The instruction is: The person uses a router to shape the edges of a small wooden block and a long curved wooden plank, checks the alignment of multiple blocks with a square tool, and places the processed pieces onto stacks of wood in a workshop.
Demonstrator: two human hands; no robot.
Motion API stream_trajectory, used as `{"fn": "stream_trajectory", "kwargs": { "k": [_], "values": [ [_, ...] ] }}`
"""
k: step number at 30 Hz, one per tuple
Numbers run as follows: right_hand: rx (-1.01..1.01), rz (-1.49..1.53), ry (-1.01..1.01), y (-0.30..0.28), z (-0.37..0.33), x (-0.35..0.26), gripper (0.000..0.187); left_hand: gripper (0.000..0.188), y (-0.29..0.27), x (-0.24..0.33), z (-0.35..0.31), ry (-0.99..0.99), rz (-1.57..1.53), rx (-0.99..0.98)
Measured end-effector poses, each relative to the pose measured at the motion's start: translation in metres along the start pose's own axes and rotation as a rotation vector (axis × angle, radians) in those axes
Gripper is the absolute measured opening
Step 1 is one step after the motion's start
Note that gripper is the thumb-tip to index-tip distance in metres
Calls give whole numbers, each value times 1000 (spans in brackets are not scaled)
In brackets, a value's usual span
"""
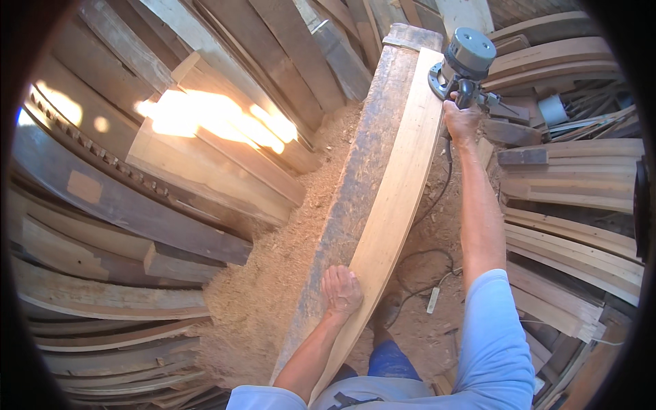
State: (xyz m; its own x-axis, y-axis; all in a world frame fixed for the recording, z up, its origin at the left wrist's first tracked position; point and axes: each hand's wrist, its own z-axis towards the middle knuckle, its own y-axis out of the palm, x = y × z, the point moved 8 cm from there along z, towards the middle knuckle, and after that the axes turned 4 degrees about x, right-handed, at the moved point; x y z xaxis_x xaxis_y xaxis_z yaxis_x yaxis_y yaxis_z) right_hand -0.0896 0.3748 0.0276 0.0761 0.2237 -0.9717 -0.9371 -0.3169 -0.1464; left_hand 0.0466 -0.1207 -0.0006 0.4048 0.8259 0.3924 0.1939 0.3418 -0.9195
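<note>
A long pale wooden board point(395, 178) lies lengthwise along a worn, dark wooden bench beam point(355, 171). At its far end, on the right edge, stands a router point(471, 53) with a grey cylindrical motor and a round base. My right hand point(462, 121) is wrapped around the router's dark handle, arm stretched far forward. Close to my body, my left hand point(341, 290) rests across the board's left edge and the beam, fingers side by side and holding nothing. The router's cutting bit is hidden.
Sawdust and shavings point(273, 273) cover the floor. A black cord point(447, 181) trails from the router down to a white connector point(433, 299). Stacked curved planks point(102, 184) crowd the left; more timber point(567, 239) and a white cylinder point(552, 109) stand at right.
</note>
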Motion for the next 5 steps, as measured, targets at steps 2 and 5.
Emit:
{"fn": "stream_trajectory", "kwargs": {
  "k": [2,5],
  "values": [
    [-23,-8,13,-6,3,-2,23,17,0,0,-1,0,16,-7],
    [-66,14,45,-14,5,-8,26,17,-2,-1,-1,8,21,1]
  ]
}}
